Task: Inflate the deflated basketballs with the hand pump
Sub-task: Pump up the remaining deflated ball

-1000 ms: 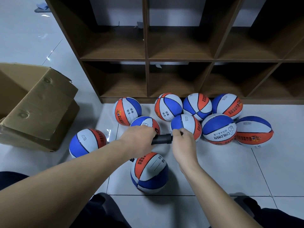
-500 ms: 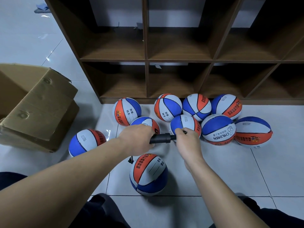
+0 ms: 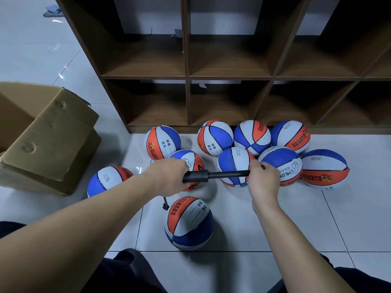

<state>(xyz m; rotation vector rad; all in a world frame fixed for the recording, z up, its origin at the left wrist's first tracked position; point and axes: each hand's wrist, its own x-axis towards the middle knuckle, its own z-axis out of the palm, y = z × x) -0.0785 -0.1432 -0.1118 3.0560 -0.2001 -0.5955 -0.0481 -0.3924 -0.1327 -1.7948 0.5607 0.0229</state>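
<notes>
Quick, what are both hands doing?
Left hand: gripping the pump barrel.
Right hand: gripping the pump's handle, pulled out.

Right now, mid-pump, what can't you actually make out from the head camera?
- Whether the hose needle sits in the near ball: the valve is not visible, and the left hand covers the hose's upper end.
- The pump handle: hidden inside the right hand.
- How firm each ball is.
- Small print on the balls: too small to read.
- The cardboard box interior: cut off by the left edge.
</notes>
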